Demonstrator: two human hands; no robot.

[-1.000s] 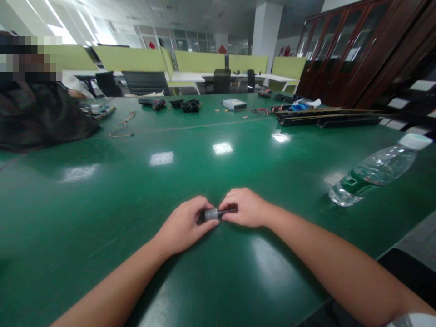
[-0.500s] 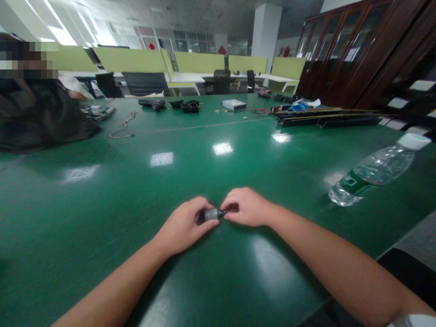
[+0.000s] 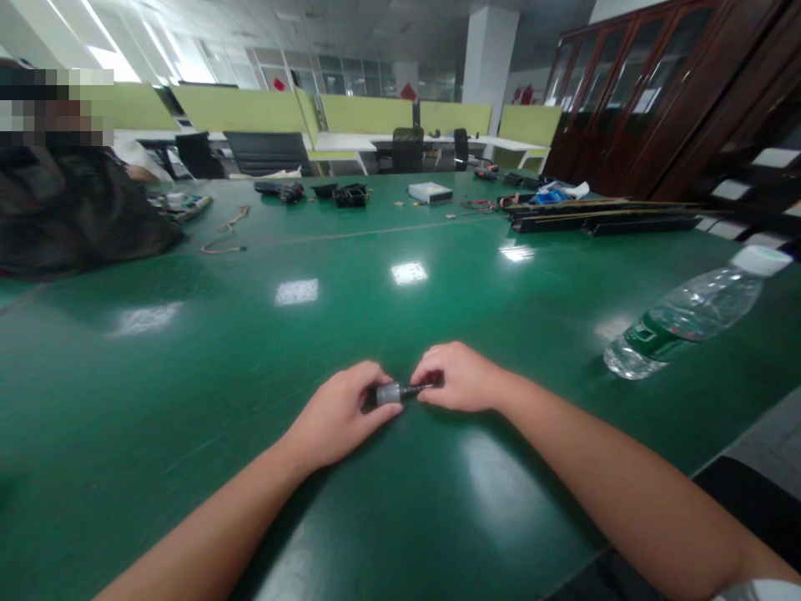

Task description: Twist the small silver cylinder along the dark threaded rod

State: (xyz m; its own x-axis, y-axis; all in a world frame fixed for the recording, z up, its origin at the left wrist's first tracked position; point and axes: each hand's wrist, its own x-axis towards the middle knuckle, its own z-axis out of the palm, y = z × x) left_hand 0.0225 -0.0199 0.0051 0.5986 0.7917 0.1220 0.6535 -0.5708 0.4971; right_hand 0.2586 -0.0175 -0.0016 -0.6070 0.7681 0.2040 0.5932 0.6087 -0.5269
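Green table (image 3: 206,359), office light

Our left hand (image 3: 341,417) gripped a grey tube (image 3: 388,394) at the near middle. Our right hand (image 3: 460,377) pinched the dark stem (image 3: 411,391). Tube and stem lined up, seemingly joined. Work looked unfinished, neither part set down; what remained, we couldn't tell. Since the earlier frame: right hand farther right, more stem bared, left hand unchanged.

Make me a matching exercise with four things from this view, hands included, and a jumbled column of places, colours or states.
1. Left hand
2. Right hand
3. Bottle
4. Table

A. Glossy green
B. Fingertips at the thin dark piece
C. Clear, with a white cap
D. Holding the grey cylinder

Pairs: 1-D, 2-B, 3-C, 4-A
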